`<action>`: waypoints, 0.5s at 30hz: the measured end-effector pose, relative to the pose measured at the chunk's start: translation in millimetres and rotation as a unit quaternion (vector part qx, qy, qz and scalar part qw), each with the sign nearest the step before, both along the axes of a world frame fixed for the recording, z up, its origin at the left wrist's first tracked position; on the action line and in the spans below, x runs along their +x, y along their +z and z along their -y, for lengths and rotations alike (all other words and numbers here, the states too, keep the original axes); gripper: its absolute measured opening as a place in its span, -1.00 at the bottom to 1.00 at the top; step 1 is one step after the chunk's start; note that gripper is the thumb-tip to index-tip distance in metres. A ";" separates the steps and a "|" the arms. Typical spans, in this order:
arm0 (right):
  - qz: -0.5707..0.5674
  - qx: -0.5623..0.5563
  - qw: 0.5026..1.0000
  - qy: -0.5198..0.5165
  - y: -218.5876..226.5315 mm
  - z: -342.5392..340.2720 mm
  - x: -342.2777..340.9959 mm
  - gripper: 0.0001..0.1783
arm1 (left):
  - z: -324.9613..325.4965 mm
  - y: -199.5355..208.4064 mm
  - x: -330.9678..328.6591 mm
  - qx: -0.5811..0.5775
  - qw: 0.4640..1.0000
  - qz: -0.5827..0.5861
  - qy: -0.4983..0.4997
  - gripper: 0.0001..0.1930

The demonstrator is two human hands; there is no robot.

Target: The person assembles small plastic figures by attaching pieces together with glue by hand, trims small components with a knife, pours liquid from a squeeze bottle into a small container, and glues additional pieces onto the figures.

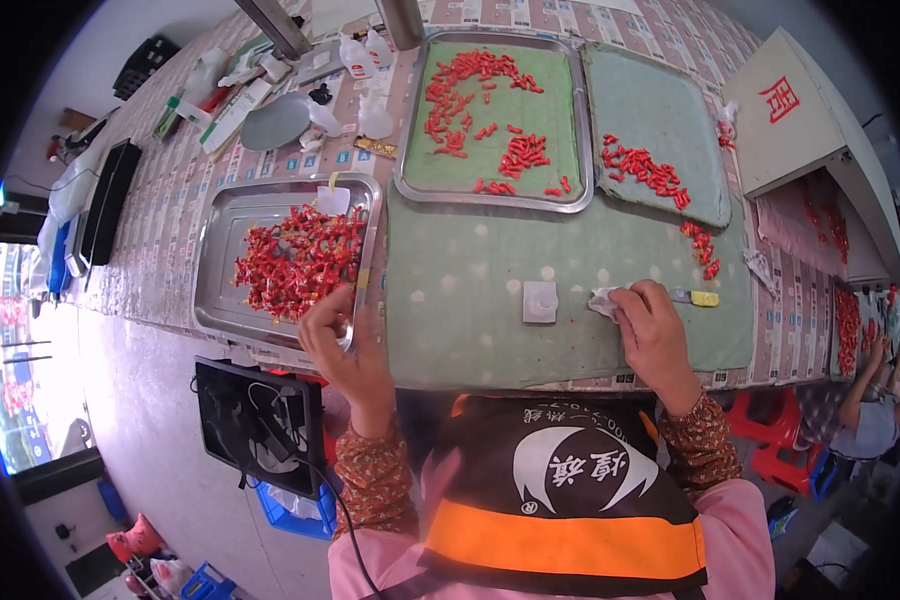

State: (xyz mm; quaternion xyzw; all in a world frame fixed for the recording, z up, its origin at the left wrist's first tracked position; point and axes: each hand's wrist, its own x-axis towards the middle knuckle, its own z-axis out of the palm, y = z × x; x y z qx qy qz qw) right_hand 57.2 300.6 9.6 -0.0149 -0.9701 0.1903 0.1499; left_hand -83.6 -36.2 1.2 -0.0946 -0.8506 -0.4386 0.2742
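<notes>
My left hand [348,350] is at the near right corner of a steel tray [220,215], its fingers curled together by the edge of a heap of small red pieces with yellow bits [295,255]. Whatever is between those fingertips is hidden. Over the green mat [460,340], my right hand [655,335] pinches a crumpled white cloth [602,301]. Just right of it lies a tool with a yellow end [705,298], partly behind the fingers. A small white square with a round, pale piece on it [540,302] sits between the two hands.
Beyond the mat stand a green-lined steel tray [588,190] and a second lined tray [660,100], both with red pieces. A white box [820,110] is at right. White bottles [357,57] stand at the back left. A black monitor [255,420] is below the table edge.
</notes>
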 end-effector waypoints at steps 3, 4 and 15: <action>-0.012 -0.013 1.000 0.007 -1.5 -4.0 -9.7 -0.64 | -11.6 -1.0 15.6 -0.077 0.995 -0.035 -0.048 -0.71; -0.030 -0.016 0.999 0.001 0.7 -4.0 -14.3 -0.62 | -14.5 -1.2 21.2 -0.109 0.990 -0.054 -0.070 -0.71; -0.085 0.000 0.996 -0.018 2.8 -9.7 -29.5 -0.71 | -32.3 -10.5 47.1 -0.054 0.987 0.009 -0.154 -0.72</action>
